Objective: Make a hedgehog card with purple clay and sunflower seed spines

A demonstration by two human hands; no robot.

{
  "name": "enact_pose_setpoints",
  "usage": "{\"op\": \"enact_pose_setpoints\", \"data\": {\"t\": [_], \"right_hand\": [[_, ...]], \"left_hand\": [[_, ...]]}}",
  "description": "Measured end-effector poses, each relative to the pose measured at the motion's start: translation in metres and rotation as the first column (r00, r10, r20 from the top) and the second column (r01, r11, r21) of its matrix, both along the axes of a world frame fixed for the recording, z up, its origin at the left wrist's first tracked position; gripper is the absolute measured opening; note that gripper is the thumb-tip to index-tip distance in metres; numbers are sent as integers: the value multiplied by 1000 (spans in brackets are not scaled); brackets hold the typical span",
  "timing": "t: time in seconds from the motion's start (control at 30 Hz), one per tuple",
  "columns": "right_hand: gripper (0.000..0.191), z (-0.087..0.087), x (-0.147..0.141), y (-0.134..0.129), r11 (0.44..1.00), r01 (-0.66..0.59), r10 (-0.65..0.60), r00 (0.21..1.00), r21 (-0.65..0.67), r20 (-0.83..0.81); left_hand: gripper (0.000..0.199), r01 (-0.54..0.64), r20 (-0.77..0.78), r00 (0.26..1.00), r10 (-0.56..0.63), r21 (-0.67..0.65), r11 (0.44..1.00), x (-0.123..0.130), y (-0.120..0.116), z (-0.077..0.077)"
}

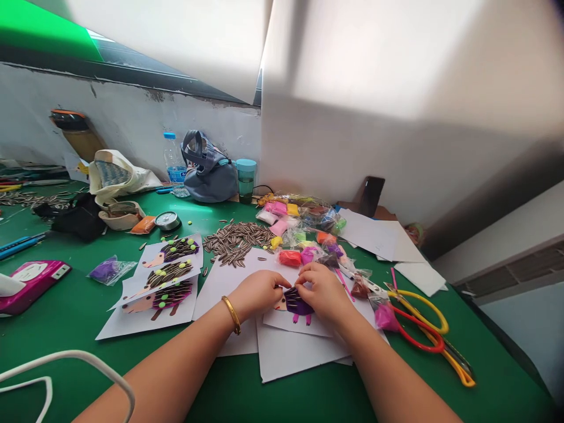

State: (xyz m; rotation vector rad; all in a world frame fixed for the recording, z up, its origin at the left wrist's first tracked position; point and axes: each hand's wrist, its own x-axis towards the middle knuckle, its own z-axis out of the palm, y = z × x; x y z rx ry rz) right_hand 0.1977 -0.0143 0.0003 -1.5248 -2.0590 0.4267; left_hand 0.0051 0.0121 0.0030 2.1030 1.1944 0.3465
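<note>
left hand (259,292): curling narrow, seemingly steadying hedgehog picture (298,304) | right hand (325,295): bending narrow over it; either's hold, cannot tell | picture: lying on paper sheets (293,355) | sunflower seeds (238,239): lying beyond, apparently for easy reach

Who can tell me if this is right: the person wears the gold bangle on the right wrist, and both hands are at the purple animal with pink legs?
Not quite: the head view shows the gold bangle on the left wrist. The left hand and right hand are indeed at the purple animal.
</note>
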Motion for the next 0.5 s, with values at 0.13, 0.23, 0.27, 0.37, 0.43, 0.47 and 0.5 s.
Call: {"op": "enact_pose_setpoints", "data": {"t": [0.13,0.23,0.27,0.37,0.43,0.47,0.5], "right_hand": [[16,1,-1,0,1000,-2,3,1000,-23,27],[16,1,-1,0,999,9,-8,999,-41,36],[15,0,-1,0,999,10,-9,999,-45,38],[15,-1,-1,0,999,8,-6,999,-50,46],[16,-1,-1,1,999,8,-5,999,-52,50],[16,-1,-2,1,999,8,-6,999,-54,52],[16,-1,-2,1,998,9,-6,999,-56,53]], "left_hand": [[44,5,-36,999,-6,-31,1000,1,-3,7],[45,7,-66,998,-9,-38,999,2,-5,11],[45,8,-73,997,-11,-39,999,3,-5,12],[45,9,-84,996,-12,-40,999,4,-6,15],[46,10,-86,996,-13,-39,999,4,-7,15],[46,13,-89,996,-16,-41,999,4,-7,15],[46,17,-90,996,-21,-42,999,4,-7,15]]}}
